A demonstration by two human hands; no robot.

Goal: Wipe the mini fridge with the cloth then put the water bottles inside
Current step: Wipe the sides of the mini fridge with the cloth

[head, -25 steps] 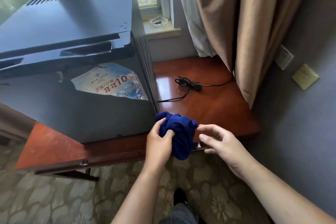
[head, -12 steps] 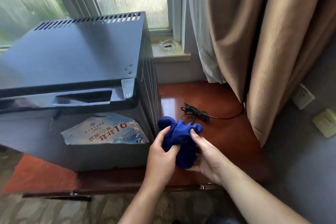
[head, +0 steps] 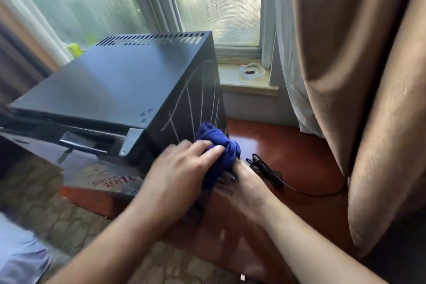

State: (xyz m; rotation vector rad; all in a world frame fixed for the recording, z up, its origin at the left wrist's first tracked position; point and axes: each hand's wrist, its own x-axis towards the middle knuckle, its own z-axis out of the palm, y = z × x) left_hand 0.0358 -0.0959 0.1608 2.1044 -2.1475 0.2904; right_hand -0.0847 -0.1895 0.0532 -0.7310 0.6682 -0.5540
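A black mini fridge (head: 115, 85) stands on a reddish wooden table (head: 297, 145), its door shut and a paper sticker on the front. A bunched dark blue cloth (head: 219, 150) is held against the fridge's lower right front corner. My left hand (head: 177, 173) grips the cloth from the left, fingers laid over it. My right hand (head: 244, 187) holds the cloth's hanging part from below and the right. No water bottles are in view.
A black power cord (head: 269, 168) lies coiled on the table right of the cloth. Tan curtains (head: 359, 76) hang at the right. Behind the fridge is a window sill (head: 249, 85) with a small clear object. Patterned carpet lies below the table.
The view has tilted up and moved closer. Both hands have carried the cloth up from the table edge to the fridge's right front corner, the right hand closing onto it.
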